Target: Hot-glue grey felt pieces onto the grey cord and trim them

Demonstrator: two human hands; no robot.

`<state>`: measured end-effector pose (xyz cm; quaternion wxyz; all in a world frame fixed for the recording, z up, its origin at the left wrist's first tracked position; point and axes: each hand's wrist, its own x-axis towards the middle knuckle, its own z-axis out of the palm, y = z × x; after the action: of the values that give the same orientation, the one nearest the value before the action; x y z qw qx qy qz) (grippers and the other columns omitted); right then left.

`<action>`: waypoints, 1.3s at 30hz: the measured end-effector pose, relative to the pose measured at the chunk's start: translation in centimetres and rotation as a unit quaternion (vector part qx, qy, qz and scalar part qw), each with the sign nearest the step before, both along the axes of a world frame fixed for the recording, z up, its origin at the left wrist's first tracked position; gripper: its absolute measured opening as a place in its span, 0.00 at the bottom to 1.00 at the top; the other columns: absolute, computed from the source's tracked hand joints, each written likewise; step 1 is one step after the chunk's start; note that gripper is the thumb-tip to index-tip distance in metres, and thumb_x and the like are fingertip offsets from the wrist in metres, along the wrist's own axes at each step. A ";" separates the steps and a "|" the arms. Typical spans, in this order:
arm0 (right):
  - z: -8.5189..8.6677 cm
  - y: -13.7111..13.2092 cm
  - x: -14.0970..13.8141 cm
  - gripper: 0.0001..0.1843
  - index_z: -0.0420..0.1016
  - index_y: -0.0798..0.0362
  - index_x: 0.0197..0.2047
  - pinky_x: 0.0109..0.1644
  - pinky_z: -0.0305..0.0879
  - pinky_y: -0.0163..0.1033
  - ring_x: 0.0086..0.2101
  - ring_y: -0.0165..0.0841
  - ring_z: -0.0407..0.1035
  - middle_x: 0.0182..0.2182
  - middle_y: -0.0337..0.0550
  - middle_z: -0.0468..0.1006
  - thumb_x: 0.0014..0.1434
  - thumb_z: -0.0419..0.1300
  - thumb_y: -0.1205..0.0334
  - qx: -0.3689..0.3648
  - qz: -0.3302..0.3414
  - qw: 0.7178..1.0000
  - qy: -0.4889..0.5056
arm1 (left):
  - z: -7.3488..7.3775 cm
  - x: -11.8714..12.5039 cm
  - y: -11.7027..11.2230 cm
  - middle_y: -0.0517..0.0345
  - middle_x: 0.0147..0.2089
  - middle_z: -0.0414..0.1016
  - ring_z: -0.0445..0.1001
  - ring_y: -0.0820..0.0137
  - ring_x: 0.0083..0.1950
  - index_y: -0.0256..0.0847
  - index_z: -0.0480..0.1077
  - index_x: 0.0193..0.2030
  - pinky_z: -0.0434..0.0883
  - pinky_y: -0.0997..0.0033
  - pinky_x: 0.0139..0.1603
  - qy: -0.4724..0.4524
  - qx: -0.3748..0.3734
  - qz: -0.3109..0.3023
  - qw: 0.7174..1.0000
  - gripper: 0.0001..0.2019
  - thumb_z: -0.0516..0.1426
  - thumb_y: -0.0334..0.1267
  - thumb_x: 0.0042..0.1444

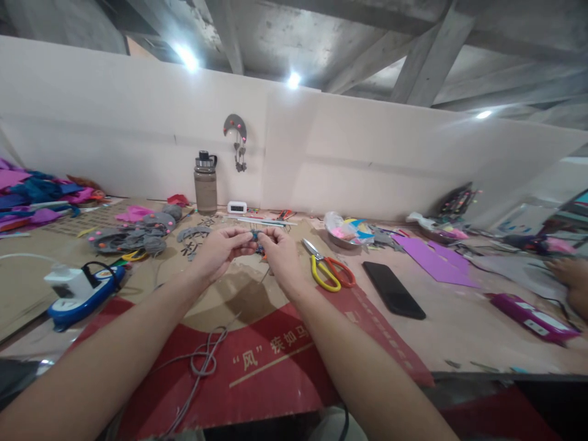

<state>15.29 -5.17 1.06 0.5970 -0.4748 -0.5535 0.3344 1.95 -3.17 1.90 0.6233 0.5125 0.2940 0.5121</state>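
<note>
My left hand (226, 246) and my right hand (278, 250) meet over the middle of the table. Between their pinched fingertips is a small dark blue-green piece (255, 235), too small to name. A thin grey strand hangs below my right hand. Nearer to me, a looped grey cord (206, 361) lies on a red and brown cardboard sheet (271, 386) with printed characters. Scissors (327, 269) with one yellow and one orange handle lie right of my right hand. Left of my left hand are dark grey cut pieces (189, 248).
A drink bottle (206, 187) and a small white clock (237, 207) stand at the back by the wall. At right lie a black phone (394, 290), purple sheets (432, 260) and a magenta case (535, 317), near another person's hand (569, 275). A blue power strip (85, 300) sits left.
</note>
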 end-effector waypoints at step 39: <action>-0.4 1.1 1.3 0.07 0.72 0.54 0.28 0.26 0.54 0.30 0.22 0.25 0.61 0.19 0.34 0.70 0.49 0.55 0.61 -0.057 -0.002 0.978 -0.198 | 1.2 -1.0 -0.3 0.56 0.29 0.77 0.68 0.72 0.25 0.40 0.77 0.36 0.65 0.74 0.27 0.363 0.180 0.054 0.913 0.12 0.60 0.41 0.46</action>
<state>16.59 -4.05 0.62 0.4480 -0.5660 -0.6399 0.2635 0.98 -3.49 3.09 0.3419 0.7499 0.4300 0.3685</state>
